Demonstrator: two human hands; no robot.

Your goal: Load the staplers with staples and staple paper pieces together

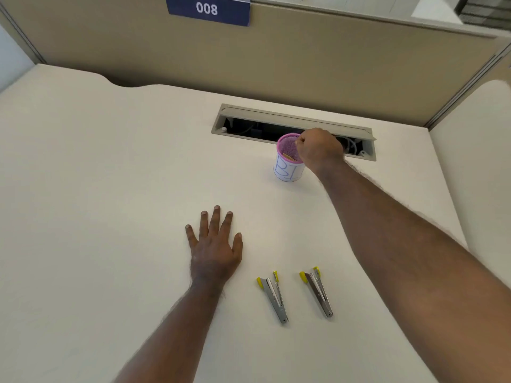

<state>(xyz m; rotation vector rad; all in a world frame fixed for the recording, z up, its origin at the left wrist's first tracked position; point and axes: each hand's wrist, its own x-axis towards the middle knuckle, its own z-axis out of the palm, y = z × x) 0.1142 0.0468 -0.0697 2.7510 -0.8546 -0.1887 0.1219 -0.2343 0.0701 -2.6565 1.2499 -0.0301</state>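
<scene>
We observe our left hand (pixel 214 244) flat on the cream desk (pixel 96 217), our right hand (pixel 319 150) curled over the pink mesh cup (pixel 287 158), and two open metal yellow-tipped staplers (pixel 272 295) near us.

"008" on blue sign (pixel 208 9), blue handwritten "BI" on pink cup's paper wrap (pixel 286 170)

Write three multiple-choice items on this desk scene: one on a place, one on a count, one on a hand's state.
1. Where is the pink mesh cup?
A. Just before the open cable tray
B. Between the staplers
C. Under the left hand

2. How many staplers lie on the desk?
A. One
B. Two
C. Three

3. How is the left hand?
A. Gripping a stapler
B. Fisted
C. Flat, fingers spread

Answers: 1 A, it stands at the tray's near edge. 2 B, left stapler and right stapler. 3 C, palm down on the desk.
</scene>
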